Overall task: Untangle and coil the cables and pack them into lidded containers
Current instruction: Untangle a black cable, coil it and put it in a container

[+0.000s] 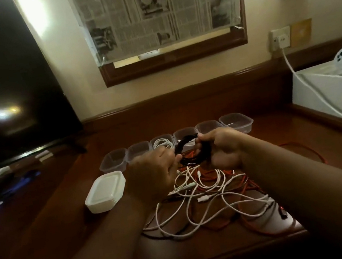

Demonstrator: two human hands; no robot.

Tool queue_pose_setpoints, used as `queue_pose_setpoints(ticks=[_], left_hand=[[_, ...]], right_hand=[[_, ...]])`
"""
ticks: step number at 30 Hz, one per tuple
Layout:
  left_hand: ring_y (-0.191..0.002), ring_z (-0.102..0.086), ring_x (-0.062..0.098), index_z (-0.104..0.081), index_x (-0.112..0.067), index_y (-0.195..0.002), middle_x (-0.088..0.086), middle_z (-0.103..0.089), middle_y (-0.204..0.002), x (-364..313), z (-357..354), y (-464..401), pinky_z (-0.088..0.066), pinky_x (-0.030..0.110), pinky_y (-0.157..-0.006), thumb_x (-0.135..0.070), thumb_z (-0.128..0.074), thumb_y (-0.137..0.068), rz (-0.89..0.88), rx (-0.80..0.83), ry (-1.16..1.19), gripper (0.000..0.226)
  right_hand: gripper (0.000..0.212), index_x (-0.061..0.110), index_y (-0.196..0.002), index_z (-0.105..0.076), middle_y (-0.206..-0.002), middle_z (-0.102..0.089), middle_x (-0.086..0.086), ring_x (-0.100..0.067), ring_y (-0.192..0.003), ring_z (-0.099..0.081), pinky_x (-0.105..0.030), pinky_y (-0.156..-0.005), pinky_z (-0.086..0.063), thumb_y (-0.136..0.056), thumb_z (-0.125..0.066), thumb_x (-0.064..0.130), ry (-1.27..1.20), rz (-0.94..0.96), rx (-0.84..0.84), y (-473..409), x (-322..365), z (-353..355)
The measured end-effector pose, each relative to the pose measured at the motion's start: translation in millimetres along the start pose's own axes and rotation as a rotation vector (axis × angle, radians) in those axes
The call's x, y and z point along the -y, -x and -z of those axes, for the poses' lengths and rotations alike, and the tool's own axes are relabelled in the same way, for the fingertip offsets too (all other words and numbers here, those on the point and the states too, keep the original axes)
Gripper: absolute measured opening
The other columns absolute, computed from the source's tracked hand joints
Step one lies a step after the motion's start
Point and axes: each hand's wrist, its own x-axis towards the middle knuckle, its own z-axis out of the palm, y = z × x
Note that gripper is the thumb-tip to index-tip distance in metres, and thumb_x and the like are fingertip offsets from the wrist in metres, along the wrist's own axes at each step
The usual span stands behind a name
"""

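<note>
- While both hands are raised over the desk [73, 226], they hold a black coil [192, 151] between them, above the far edge of the tangle.
- Right hand [221, 150] has its fingers curled round the coil's right side, thumb on top.
- Left hand [157, 173] pinches the coil's left side, though the fingertips are blurred and the exact grip is hard to read.
- Below the hands lies a tangle of white cables [203, 203] and red cables [259, 219], crossing one another on the near middle of the desk.
- Six clear tubs [114, 161] stand in a row just beyond the hands, lids off; the third from the left holds a coiled white cable [162, 144].
- Lids [105, 192] sit stacked left of the tangle, near the leftmost tub.
- Far left stands a dark screen [5, 90]; at far right is a white box [329, 97], with a white cord [308, 86] running from a wall socket [279, 38] across it.
</note>
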Motion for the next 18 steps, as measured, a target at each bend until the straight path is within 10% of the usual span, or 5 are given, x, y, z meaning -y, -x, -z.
queue_pose_setpoints(ticks=[5, 8, 10, 18], left_hand=[[-0.075, -0.061, 0.015, -0.068, -0.027, -0.102, -0.007, -0.066, -0.088, 2, 6, 21, -0.039, 0.025, -0.056, -0.042, -0.045, -0.097, 0.355, 0.162, 0.207, 0.027], [-0.079, -0.058, -0.001, -0.067, -0.029, -0.112, -0.015, -0.064, -0.088, 10, -2, 24, -0.043, 0.017, -0.063, -0.03, -0.063, -0.093, 0.609, 0.245, 0.536, 0.019], [-0.082, -0.063, 0.005, -0.066, -0.027, -0.114, -0.009, -0.065, -0.09, 18, -9, 20, -0.049, 0.019, -0.068, -0.025, -0.069, -0.09, 0.718, 0.207, 0.743, 0.024], [-0.081, -0.068, 0.007, -0.066, -0.03, -0.087, -0.012, -0.068, -0.084, 72, -53, -15, -0.054, 0.019, -0.066, -0.019, -0.074, -0.087, 0.845, 0.222, 0.877, 0.014]], right_hand=[[0.028, 0.004, -0.128, -0.053, -0.109, -0.063, -0.011, -0.022, -0.093, -0.063, -0.027, -0.063, -0.052, -0.104, -0.044, 0.014, 0.411, 0.152, -0.021, 6, -18, -20], [0.03, 0.002, -0.13, -0.052, -0.128, -0.058, -0.013, -0.023, -0.11, -0.06, -0.031, -0.084, -0.058, -0.102, -0.046, 0.012, 0.756, 0.213, 0.004, -7, -15, -27], [0.028, 0.005, -0.126, -0.054, -0.122, -0.061, -0.021, -0.031, -0.11, -0.064, -0.047, -0.094, -0.055, -0.102, -0.047, 0.016, 0.826, 0.197, 0.007, -20, -14, -32], [0.017, 0.013, -0.107, -0.061, -0.112, -0.066, -0.016, -0.026, -0.104, -0.066, -0.039, -0.094, -0.054, -0.103, -0.047, 0.023, 0.801, 0.169, 0.126, -94, -5, -50]])
